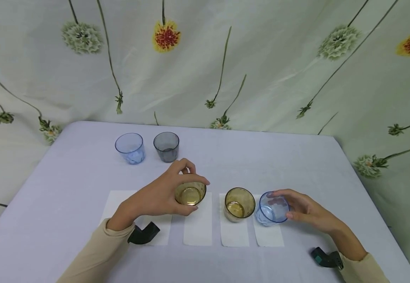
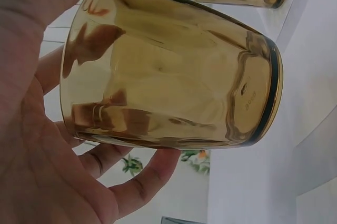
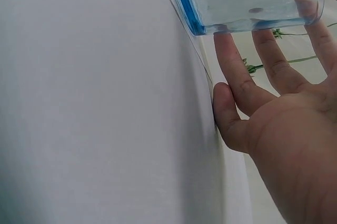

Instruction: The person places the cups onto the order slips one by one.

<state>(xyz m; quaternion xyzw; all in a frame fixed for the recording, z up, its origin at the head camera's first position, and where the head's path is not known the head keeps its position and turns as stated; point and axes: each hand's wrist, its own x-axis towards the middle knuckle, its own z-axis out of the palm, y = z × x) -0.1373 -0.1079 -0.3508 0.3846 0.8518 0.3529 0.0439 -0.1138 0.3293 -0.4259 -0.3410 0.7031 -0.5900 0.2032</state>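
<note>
My left hand (image 1: 152, 198) grips an amber glass (image 1: 190, 195) between thumb and fingers, above a white paper strip (image 1: 198, 232). In the left wrist view this glass (image 2: 168, 76) fills the middle, and its base appears raised off the table. My right hand (image 1: 311, 212) holds a light blue glass (image 1: 270, 212) by its right side, over the rightmost paper strip (image 1: 270, 236). The right wrist view shows fingers along the blue glass (image 3: 253, 2); whether its base touches the paper I cannot tell. Between the hands a second amber glass (image 1: 239, 205) stands upright on another strip.
Toward the back left of the white-covered table (image 1: 297, 161) stand another blue glass (image 1: 130, 148) and a grey glass (image 1: 167, 147). More paper (image 1: 160, 232) lies partly under my left arm. A flowered cloth (image 1: 268, 59) hangs behind the table.
</note>
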